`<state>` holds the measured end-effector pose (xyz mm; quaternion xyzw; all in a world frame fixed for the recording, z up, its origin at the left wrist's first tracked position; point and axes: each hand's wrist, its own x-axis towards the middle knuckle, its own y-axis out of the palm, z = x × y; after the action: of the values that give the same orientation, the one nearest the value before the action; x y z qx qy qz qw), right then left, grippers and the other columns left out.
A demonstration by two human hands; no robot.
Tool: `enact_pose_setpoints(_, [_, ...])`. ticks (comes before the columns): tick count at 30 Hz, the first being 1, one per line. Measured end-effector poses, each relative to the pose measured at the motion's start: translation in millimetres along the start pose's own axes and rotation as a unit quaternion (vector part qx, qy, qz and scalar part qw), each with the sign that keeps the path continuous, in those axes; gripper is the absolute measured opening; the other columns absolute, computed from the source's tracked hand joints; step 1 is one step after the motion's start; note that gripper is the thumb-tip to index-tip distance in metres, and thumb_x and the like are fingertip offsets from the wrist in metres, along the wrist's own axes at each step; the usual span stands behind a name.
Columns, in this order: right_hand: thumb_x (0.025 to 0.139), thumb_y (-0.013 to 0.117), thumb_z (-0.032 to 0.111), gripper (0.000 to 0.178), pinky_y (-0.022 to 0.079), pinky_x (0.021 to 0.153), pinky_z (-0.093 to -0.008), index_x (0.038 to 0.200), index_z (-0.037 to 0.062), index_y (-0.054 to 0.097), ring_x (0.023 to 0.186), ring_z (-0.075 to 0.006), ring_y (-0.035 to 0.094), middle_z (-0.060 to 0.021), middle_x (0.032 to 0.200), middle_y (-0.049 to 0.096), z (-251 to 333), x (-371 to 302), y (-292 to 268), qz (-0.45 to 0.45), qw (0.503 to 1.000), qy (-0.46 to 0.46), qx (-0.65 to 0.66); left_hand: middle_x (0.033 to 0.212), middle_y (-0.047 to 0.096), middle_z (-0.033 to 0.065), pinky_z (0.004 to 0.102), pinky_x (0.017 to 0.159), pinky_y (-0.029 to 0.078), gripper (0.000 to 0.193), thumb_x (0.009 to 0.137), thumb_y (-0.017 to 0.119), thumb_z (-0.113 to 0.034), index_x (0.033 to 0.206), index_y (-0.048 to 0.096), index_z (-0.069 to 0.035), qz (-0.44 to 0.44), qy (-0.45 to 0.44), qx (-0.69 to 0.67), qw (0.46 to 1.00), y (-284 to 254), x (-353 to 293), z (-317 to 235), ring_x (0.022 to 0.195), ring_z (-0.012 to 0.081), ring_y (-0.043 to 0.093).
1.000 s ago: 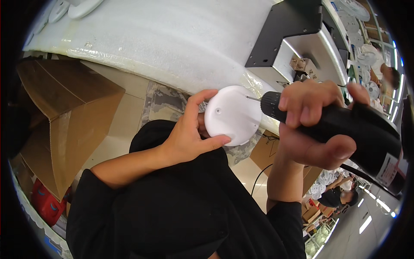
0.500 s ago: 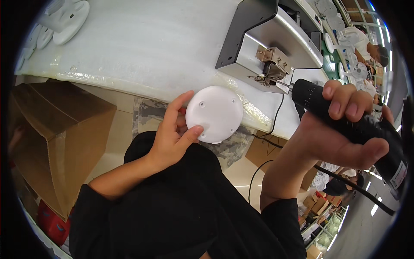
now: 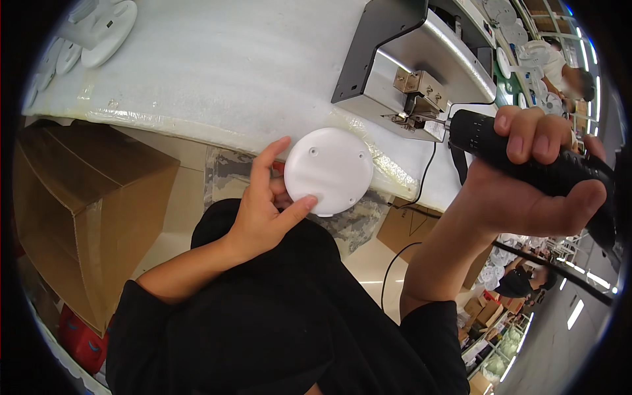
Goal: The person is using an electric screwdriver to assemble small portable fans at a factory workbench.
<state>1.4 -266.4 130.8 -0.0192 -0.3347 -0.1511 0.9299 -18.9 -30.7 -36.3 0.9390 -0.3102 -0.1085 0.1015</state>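
Note:
My left hand grips a round white plastic disc at its left edge, thumb on the face and fingers behind. Several small screw holes sit around the disc's face. In my right hand is a black electric screwdriver, with my fingers wrapped round its body. Its thin bit points left, its tip at the metal pick-up mechanism of the screw feeder. Whether a screw is on the bit is too small to tell.
The white covered table has a taped front edge. White round-based parts stand at its far left. A cardboard box is below on the left, near a red container. Dark cables hang at right. Other people are at the right.
My right hand has moved slightly up, with the screwdriver at the feeder. The disc has turned a little in my left hand, which otherwise stays in nearly the same place.

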Motion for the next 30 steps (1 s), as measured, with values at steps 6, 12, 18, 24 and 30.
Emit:
enact_pose_setpoints(6, [0.087,0.051,0.056,0.056,0.045,0.059,-0.0311,0.123,0.0139,0.050,0.058,-0.0097,0.052,0.0009,0.075,0.053,0.3,-14.7,10.9,0.059,0.990,0.058,0.115,0.114,0.062,0.0202,0.0266,0.074,0.053,0.066,0.086,0.063,-0.006,0.145,0.034,-0.004,-0.010,-0.005,0.021,1.000,-4.7,8.8,-9.8,0.088,0.0205,0.064])
enact_pose_setpoints(12, [0.088,0.049,0.057,0.058,0.045,0.060,-0.0313,0.128,0.0150,0.048,0.057,-0.0098,0.050,0.0005,0.075,0.052,-15.2,-31.6,42.7,0.082,0.989,0.048,0.113,0.107,0.066,0.0195,0.0256,0.069,0.052,0.059,0.085,0.064,-0.008,0.140,0.044,-0.005,-0.030,0.012,0.053,0.998,-3.1,10.9,-7.0,0.079,0.0181,0.064])
enact_pose_setpoints(18, [0.089,0.048,0.056,0.056,0.045,0.059,-0.0310,0.127,0.0151,0.047,0.057,-0.0105,0.050,-0.0001,0.074,0.051,-27.7,-31.6,50.6,0.080,0.990,0.066,0.095,0.106,0.067,0.0186,0.0262,0.065,0.051,0.060,0.084,0.066,-0.011,0.140,0.045,-0.006,-0.012,-0.029,0.063,0.998,-4.4,10.9,-10.7,0.076,0.0178,0.063])
enact_pose_setpoints(24, [0.091,0.045,0.057,0.054,0.044,0.057,-0.0308,0.125,0.0154,0.047,0.055,-0.0108,0.049,-0.0002,0.073,0.051,-36.7,-22.7,55.9,0.148,0.985,0.058,0.061,0.104,0.067,0.0178,0.0272,0.065,0.050,0.069,0.081,0.069,-0.014,0.143,0.040,-0.008,-0.003,-0.023,0.048,0.999,-4.4,11.0,-10.6,0.075,0.0185,0.063])
enact_pose_setpoints(30, [0.092,0.043,0.057,0.053,0.044,0.057,-0.0302,0.124,0.0155,0.047,0.054,-0.0108,0.048,-0.0003,0.072,0.052,-47.8,-21.7,56.6,0.190,0.978,0.068,0.059,0.104,0.067,0.0185,0.0280,0.069,0.052,0.077,0.079,0.072,-0.016,0.146,0.034,-0.009,0.018,-0.024,0.042,0.999,-5.8,12.2,-13.7,0.079,0.0197,0.065])
